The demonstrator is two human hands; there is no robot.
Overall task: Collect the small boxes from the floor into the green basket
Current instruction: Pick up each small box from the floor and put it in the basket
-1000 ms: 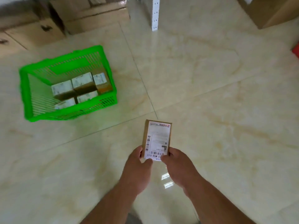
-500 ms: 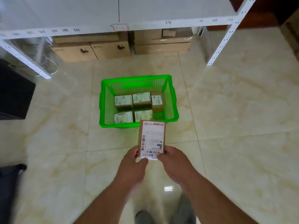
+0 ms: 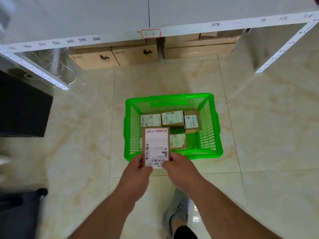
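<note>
Your left hand (image 3: pixel 138 171) and right hand (image 3: pixel 181 167) each pinch a near corner of the small labelled box (image 3: pixel 156 146), thumbs on its top face, remaining fingers tucked beneath and out of sight. The box hangs over the near rim of the green basket (image 3: pixel 214 125), label up, covering part of its near-left inside. Five more boxes (image 3: pixel 172 119) lie in the basket, which sits on the tiled floor (image 3: pixel 267 135) before a white shelf (image 3: pixel 189 27) with cartons (image 3: pixel 134 54) beneath.
</note>
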